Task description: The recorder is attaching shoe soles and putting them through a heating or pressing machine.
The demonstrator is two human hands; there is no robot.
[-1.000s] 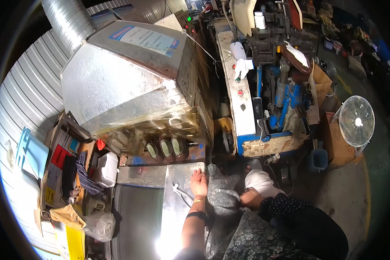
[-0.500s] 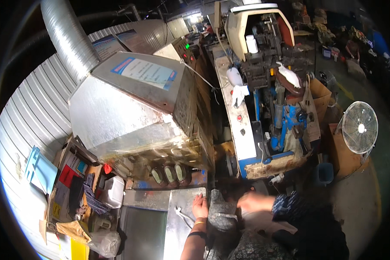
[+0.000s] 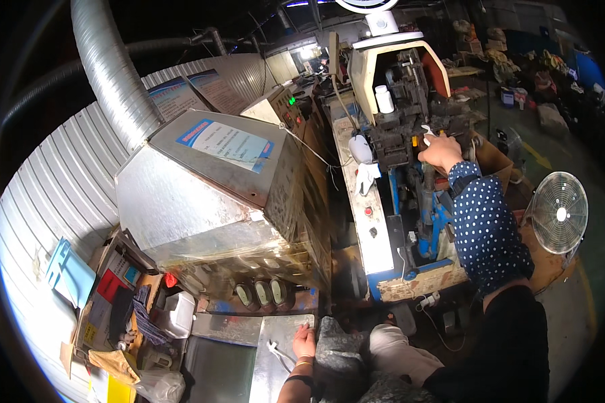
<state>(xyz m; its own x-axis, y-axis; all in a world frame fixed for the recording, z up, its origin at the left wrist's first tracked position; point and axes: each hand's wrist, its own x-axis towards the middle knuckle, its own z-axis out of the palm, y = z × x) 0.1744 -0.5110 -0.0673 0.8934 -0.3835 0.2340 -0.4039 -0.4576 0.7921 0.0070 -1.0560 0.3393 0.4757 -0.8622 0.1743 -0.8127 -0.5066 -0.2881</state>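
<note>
My right hand reaches out to the machine with its fingers closed on a limp white cloth-like piece. Only a small end of that piece shows past the fingertips; my hand hides the rest. My left hand lies at the edge of the metal tabletop, fingers stretched out, holding nothing. Beside it on the metal rests a slim pale tool with a forked end. Another white cloth hangs on the machine's left side panel.
A large sheet-metal hood with a duct stands at left. Three dark shoe-like pieces with pale green tops sit in its opening. A round fan stands at right. A cluttered shelf is at lower left. A white bottle stands on the machine.
My right hand has moved from near my lap up and forward to the white piece on the machine. My left hand stays at the tabletop edge. The view has tilted up slightly.
</note>
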